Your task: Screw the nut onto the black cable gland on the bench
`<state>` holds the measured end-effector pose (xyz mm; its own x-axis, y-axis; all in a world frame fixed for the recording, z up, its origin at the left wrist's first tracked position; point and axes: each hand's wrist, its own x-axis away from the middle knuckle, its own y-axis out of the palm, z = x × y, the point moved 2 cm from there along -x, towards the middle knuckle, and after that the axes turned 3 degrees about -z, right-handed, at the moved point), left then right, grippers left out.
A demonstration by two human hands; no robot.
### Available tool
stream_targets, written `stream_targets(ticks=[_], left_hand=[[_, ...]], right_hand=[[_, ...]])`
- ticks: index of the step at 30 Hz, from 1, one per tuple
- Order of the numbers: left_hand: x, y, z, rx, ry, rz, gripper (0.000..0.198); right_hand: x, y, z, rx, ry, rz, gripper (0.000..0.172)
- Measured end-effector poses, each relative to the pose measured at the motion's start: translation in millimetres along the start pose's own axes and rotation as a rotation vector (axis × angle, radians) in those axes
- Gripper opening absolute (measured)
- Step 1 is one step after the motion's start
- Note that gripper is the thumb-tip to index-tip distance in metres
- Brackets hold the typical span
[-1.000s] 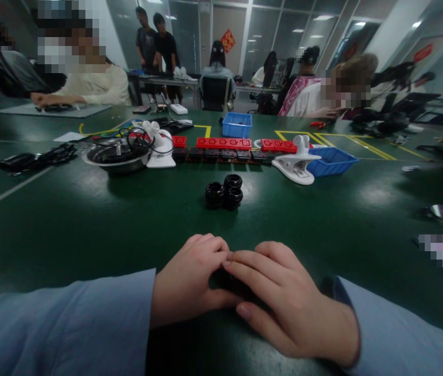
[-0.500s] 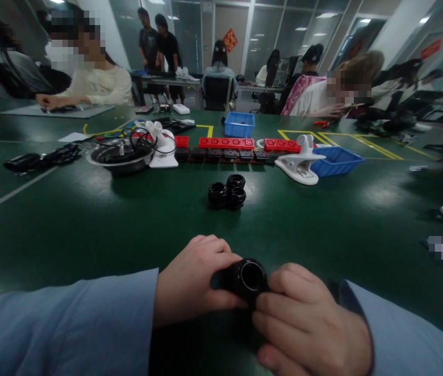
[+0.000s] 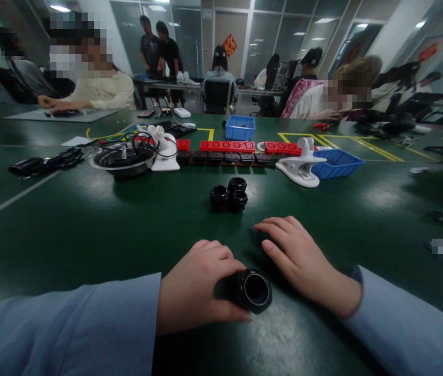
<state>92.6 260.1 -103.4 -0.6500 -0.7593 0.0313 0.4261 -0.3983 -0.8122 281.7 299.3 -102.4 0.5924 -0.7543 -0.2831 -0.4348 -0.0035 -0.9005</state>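
Observation:
My left hand (image 3: pixel 204 282) grips a glossy black hollow fitting (image 3: pixel 257 290), thumb on the near side and fingers on the far side, its round opening turned up toward me. To the right of it, my right hand (image 3: pixel 297 256) is open and holds nothing, its fingers stretched forward and left just over the table. Beyond both hands, three similar black fittings stand close together: one at the left (image 3: pixel 219 198), one at the back (image 3: pixel 237 185) and one at the front right (image 3: pixel 239 200). The lower part of the held fitting is hidden.
Red power strips (image 3: pixel 227 147) run across the green table (image 3: pixel 127 224). Around them are a metal bowl (image 3: pixel 123 168) with cables, a white clip stand (image 3: pixel 165 156), another white clip (image 3: pixel 302 169), a blue tray (image 3: pixel 338 163) and a small blue bin (image 3: pixel 240 128). Several people sit or stand farther back.
My right hand has let go of the black fitting and moved forward and up, its fingers opening out. My left hand keeps the fitting, shifted slightly right and toward me.

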Motion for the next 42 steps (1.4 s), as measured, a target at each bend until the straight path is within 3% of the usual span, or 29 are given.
stream_targets(ticks=[5,9,12,16,19,26,42], left_hand=[[-1,0.8,0,-0.020,-0.001,-0.005,0.045],[-1,1.1,0,-0.030,0.006,-0.008,0.046],[-1,1.5,-1,-0.033,0.023,0.001,0.045],[0,3.9,-1,-0.053,0.032,0.016,0.043],[0,5.4,-1,-0.061,0.044,0.036,0.037],[-1,4.1,0,-0.088,0.031,0.027,0.033],[-1,2.6,2,-0.070,0.015,0.004,0.031]], right_hand=[[-3,-2,-2,-0.033,-0.011,0.005,0.034],[0,-4,-7,-0.112,-0.086,0.089,0.031],[7,-14,-22,-0.120,-0.163,0.162,0.033],[16,-29,-55,0.051,-0.359,0.172,0.037],[19,-31,-68,0.140,-0.327,0.138,0.032],[21,-11,-60,0.074,-0.320,0.056,0.037],[21,-12,-59,0.026,-0.348,0.048,0.036]])
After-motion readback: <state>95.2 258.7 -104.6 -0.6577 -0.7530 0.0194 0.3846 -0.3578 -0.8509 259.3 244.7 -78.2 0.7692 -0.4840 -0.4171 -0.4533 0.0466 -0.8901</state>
